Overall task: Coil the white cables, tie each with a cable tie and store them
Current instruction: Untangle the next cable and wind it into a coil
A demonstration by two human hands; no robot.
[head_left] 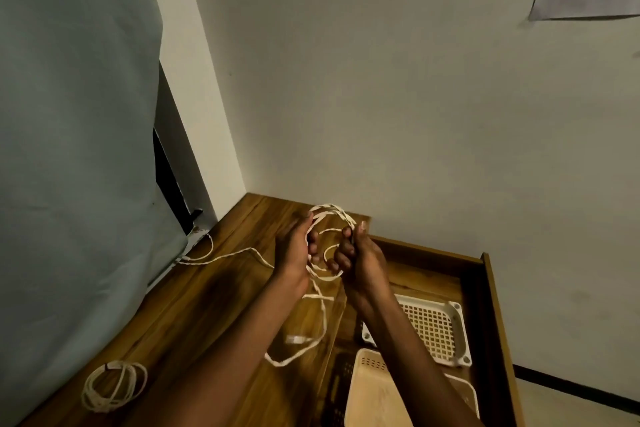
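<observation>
I see the wooden table [194,315] running from the room's corner toward me, with a pale blue-grey curtain [76,149] hanging along its left edge. To the right of the tabletop sits an open wooden drawer [488,288], and inside it I make out a white perforated basket [440,333] and, nearer me, a beige plastic bin [377,395].

My left hand [294,253] and right hand [360,260] are raised above the table, facing each other. Both are closed on the white cable [332,215]: its loops pass round the left fingers and through the curled right fingers, forming a partial coil between the hands. From there the loose length drops to the tabletop, one end trailing left toward the curtain, the other lying in a slack loop below my wrists.

At the table's near left a finished cable coil [114,388] lies flat, bound by a dark tie [111,366].
</observation>
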